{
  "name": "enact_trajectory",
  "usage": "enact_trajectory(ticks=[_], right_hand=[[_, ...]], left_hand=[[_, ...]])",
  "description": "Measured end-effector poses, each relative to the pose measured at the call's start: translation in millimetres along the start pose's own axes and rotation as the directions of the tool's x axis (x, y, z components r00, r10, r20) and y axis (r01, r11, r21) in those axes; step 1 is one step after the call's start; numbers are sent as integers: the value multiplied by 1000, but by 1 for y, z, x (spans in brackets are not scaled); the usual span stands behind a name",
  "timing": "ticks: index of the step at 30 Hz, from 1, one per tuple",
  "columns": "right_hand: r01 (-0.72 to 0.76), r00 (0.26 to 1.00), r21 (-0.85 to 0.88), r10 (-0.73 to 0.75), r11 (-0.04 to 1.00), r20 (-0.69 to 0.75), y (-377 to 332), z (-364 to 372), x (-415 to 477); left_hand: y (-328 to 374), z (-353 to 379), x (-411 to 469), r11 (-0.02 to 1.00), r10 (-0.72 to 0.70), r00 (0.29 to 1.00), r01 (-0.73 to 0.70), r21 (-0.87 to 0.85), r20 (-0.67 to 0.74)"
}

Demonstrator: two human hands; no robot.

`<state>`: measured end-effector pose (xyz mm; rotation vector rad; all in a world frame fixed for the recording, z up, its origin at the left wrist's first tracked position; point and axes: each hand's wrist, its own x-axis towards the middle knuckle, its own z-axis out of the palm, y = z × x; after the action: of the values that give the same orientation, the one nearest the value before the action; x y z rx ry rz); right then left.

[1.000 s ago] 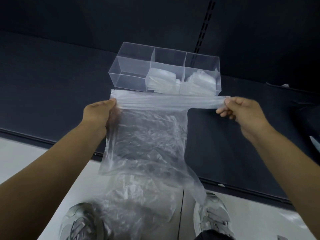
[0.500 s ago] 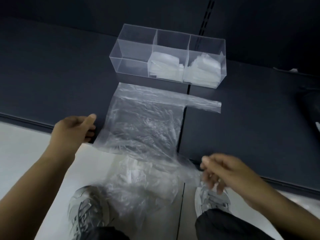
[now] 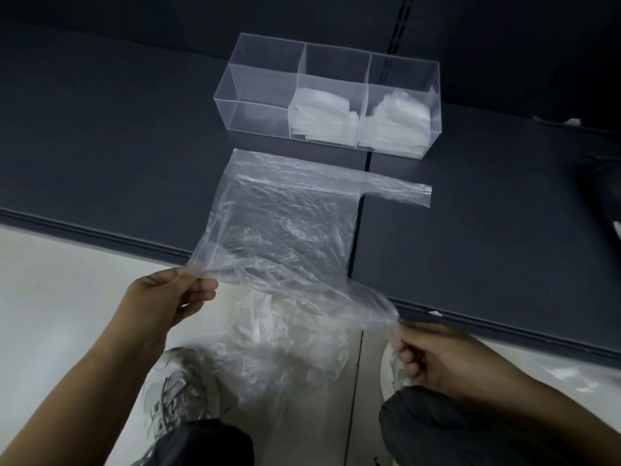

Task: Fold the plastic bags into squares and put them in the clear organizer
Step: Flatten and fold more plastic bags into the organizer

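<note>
While fingers (image 3: pixel 205 284) of the left hand (image 3: pixel 168 301) and right hand (image 3: pixel 433 358) pinch the near corners of the plastic bag (image 3: pixel 289 223), spread on the surface (image 3: pixel 100 146) before the clear organizer (image 3: pixel 258 95), the first fold likely needs them carried forward.

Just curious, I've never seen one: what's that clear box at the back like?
The clear box looks like rigid see-through plastic, with three compartments in a row. It stands upright on the dark shelf, just beyond the spread bag. Left compartment empty; middle and right hold folded bags. Nothing else touches it.
</note>
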<state>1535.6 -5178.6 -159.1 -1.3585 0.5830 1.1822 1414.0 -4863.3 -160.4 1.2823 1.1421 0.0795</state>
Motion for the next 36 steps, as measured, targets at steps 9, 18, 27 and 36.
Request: enact_trajectory(ticks=[9,18,27,36], right_hand=[[423,868,-377,-488,824,-92,-42,-34,-21],[491,715,-530,-668,691,-209,-62,-57,-1],[341,610,-686,-707,642,-358,-64,-75,10],[191,248,-980,-969,52,-3,-72,-15,5]], left_hand=[[5,11,-5,996,-42,989,31,80,145],[-4,31,-10,973,197,978,-188,135,-63],[-15,49,-14,863,309,950,-296,409,37],[7,57,-24,458,717,695,-530,714,56]])
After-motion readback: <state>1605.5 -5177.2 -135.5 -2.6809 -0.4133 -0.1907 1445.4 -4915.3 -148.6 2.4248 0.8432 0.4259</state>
